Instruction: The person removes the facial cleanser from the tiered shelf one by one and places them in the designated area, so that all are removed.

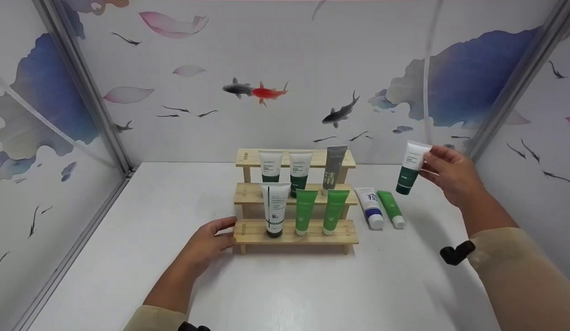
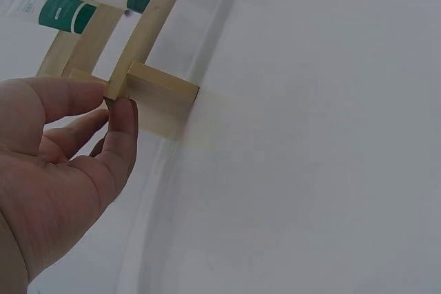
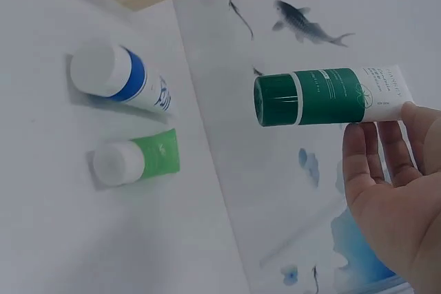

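My right hand (image 1: 453, 177) holds a white and dark-green squeeze tube (image 1: 409, 168) by its flat white end, raised above the table with the cap pointing down. In the right wrist view the thumb and fingertips pinch that tube (image 3: 327, 96). At the left end of a three-step wooden rack (image 1: 250, 232), my left hand (image 1: 207, 246) grips the lowest step; the left wrist view shows thumb and finger pinching its corner. On the middle step stand two similar tubes (image 1: 299, 165) and a grey tube (image 1: 334, 168). The lowest step bears a white tube (image 1: 276, 207) and two green tubes (image 1: 306, 209).
Right of the rack, a white and blue tube (image 1: 371, 207) and a small green tube (image 1: 391, 209) lie on the white table (image 1: 312, 285). Printed wall panels (image 1: 174, 128) with fish and petals enclose the table at the back and both sides.
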Available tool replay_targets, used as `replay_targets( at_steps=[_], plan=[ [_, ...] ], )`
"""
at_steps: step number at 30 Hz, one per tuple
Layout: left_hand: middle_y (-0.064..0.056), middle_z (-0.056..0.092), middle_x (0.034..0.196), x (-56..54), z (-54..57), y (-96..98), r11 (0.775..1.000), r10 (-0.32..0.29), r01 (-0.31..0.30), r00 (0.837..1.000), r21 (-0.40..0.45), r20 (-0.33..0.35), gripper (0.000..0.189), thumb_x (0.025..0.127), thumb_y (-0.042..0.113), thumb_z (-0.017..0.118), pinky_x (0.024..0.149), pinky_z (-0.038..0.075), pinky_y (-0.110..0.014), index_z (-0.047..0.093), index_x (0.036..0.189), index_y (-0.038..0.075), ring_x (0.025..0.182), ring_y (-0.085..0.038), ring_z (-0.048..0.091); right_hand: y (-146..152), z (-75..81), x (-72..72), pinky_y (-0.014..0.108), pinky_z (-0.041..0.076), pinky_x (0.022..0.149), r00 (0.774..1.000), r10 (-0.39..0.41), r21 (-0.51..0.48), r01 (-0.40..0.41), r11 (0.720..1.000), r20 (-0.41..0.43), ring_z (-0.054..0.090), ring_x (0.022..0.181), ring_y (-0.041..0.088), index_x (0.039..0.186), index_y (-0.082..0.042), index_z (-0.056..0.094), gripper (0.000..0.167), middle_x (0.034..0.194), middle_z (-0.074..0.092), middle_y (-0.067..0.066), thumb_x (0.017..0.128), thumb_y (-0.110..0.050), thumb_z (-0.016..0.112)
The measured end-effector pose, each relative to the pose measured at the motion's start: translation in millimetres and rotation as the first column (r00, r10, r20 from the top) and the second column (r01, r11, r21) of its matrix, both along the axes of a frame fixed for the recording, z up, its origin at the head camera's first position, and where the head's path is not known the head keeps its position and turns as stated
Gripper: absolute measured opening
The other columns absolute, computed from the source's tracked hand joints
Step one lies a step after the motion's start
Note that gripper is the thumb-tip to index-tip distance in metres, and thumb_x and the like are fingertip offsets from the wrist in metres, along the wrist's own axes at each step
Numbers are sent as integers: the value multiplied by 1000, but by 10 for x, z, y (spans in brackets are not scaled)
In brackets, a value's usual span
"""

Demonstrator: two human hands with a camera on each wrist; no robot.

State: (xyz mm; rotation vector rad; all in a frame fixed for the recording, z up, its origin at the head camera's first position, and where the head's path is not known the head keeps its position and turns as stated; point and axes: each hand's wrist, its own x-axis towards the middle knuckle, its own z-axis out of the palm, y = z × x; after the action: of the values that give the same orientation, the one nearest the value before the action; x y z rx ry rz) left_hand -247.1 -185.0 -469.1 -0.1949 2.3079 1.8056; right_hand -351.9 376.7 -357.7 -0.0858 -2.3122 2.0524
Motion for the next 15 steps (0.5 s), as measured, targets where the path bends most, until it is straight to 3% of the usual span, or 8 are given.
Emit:
replay_targets(
  at_steps=[6, 15],
  plan=[
    [-11, 54, 163, -3, -17, 8, 1000, -2, 2, 1000, -7, -3, 57, 99, 5, 66, 110, 54, -42, 58, 154, 13, 136, -26, 65, 184, -238, -30, 17, 61, 90, 996, -15, 1, 15, 1000, 89, 66, 111, 10, 149, -19, 53, 49, 127, 59, -7, 105, -33, 69],
    [-13, 51, 164, -15, -26, -1, 999, -1, 1, 1000, 35, -4, 57, 99, 4, 65, 109, 55, -41, 57, 155, 12, 135, -26, 66, 347, -553, -146, 24, 57, 105, 977, -50, 178, 12, 984, 209, 63, 119, 10, 168, -15, 33, 68, 131, 56, -9, 111, -42, 56]
  ],
)
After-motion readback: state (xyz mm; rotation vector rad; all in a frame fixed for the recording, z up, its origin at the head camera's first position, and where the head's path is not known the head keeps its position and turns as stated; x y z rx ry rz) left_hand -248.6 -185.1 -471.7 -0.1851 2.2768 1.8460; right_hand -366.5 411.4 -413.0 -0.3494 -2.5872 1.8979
